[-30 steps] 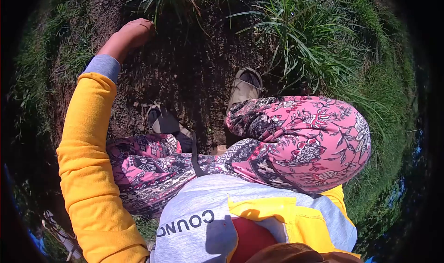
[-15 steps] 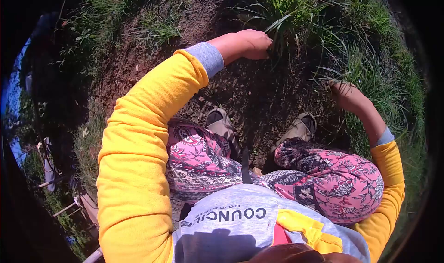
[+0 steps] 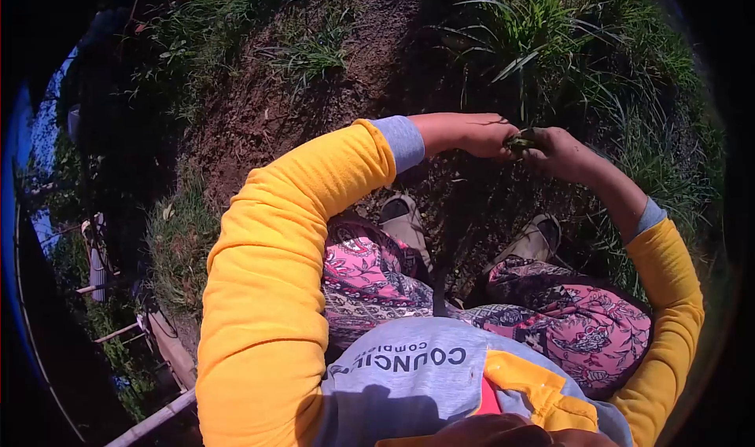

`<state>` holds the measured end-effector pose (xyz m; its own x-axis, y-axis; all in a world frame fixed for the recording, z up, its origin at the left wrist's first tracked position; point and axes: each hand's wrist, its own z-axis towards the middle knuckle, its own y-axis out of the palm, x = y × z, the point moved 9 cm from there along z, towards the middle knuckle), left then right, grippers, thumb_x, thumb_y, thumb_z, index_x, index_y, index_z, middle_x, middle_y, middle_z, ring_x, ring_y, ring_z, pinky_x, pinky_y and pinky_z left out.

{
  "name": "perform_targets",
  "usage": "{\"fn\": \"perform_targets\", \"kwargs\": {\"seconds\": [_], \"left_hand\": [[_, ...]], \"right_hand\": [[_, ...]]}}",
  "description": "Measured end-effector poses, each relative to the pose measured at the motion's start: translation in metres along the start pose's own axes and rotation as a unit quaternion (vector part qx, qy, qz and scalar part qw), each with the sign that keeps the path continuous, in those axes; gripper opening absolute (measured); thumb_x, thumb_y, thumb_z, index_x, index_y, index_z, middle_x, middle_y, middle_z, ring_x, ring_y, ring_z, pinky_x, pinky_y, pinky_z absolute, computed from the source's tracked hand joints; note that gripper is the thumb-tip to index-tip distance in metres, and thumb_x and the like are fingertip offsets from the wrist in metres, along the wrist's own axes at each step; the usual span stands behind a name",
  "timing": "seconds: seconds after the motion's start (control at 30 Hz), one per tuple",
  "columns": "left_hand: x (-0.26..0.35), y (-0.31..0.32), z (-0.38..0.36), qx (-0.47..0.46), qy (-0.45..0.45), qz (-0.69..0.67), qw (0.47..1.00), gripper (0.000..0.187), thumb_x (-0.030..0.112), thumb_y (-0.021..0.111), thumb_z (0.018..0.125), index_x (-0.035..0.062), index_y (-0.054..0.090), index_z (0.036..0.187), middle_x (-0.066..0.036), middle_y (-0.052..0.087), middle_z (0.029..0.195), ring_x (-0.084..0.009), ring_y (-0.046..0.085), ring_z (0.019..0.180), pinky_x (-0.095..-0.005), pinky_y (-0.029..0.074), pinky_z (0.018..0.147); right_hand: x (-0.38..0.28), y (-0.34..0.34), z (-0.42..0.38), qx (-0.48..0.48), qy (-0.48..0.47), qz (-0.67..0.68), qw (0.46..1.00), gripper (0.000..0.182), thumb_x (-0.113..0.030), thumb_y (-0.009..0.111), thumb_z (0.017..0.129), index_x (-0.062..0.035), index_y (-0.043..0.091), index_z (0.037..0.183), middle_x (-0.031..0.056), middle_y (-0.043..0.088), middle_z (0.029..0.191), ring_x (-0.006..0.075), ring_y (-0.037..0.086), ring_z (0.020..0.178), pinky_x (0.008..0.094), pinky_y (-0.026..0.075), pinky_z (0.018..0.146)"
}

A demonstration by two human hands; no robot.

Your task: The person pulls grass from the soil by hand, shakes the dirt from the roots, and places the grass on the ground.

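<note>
While 0.5 s ago they were apart, the left hand (image 3: 480, 135) and right hand (image 3: 562, 152) now meet, pinching a grass tuft (image 3: 521, 140) together.

We see hard, bright sunlight falling from above, lighting the yellow sleeves (image 3: 267, 290) strongly, close to glare, while the soil (image 3: 259, 117) beneath the body lies in deep shadow. Our fisheye lens bends everything toward the rim, where a black vignette closes in. The centre stays fairly sharp; the grass (image 3: 543, 22) edges soften.
</note>
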<state>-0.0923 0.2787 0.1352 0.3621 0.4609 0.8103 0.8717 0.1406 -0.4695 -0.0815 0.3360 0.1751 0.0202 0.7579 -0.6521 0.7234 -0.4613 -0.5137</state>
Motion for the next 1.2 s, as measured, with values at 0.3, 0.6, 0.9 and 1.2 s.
{"fn": "perform_targets", "kwargs": {"seconds": [0.3, 0.6, 0.9, 1.2], "left_hand": [[-0.205, -0.133, -0.265, 0.054, -0.45, 0.31, 0.836, 0.023, 0.019, 0.044, 0.08, 0.0075, 0.061, 0.091, -0.018, 0.061, 0.091, -0.035, 0.058, 0.083, -0.0412, 0.047, 0.072], [-0.23, -0.13, -0.538, 0.069, -0.766, 0.221, 0.6, 0.07, 0.04, 0.07, 0.066, 0.0026, 0.045, 0.12, -0.017, 0.044, 0.125, -0.0318, 0.046, 0.112, -0.0434, 0.036, 0.094], [-0.076, -0.081, -0.124, 0.065, -0.17, 0.315, 0.931, 0.037, 0.019, 0.059, 0.075, 0.0065, 0.055, 0.109, -0.014, 0.058, 0.102, -0.0298, 0.055, 0.096, -0.0386, 0.045, 0.082], [-0.047, 0.008, -0.057, -0.019, -0.018, 0.35, 0.937, 0.04, 0.019, 0.059, 0.071, 0.0082, 0.053, 0.11, -0.01, 0.059, 0.1, -0.0272, 0.056, 0.092, -0.0383, 0.045, 0.08]], "right_hand": [[0.048, 0.037, -0.024, 0.001, -0.011, -0.185, 0.983, 0.034, -0.024, 0.059, 0.076, -0.0026, 0.057, 0.103, 0.0187, 0.054, 0.107, 0.0326, 0.051, 0.102, 0.0385, 0.041, 0.087], [0.091, -0.003, 0.014, 0.056, -0.069, -0.448, 0.89, 0.021, -0.017, 0.05, 0.072, -0.0025, 0.061, 0.082, 0.0149, 0.058, 0.095, 0.0294, 0.055, 0.089, 0.0401, 0.043, 0.075], [0.168, 0.004, 0.111, 0.116, -0.036, -0.565, 0.816, 0.031, -0.021, 0.047, 0.078, -0.0025, 0.061, 0.098, 0.0196, 0.053, 0.111, 0.0353, 0.046, 0.109, 0.0438, 0.031, 0.095], [0.212, -0.04, 0.116, 0.364, -0.035, -0.637, 0.679, 0.038, -0.016, 0.047, 0.078, 0.0004, 0.051, 0.111, 0.0211, 0.047, 0.119, 0.0373, 0.038, 0.116, 0.0484, 0.02, 0.103]]}}
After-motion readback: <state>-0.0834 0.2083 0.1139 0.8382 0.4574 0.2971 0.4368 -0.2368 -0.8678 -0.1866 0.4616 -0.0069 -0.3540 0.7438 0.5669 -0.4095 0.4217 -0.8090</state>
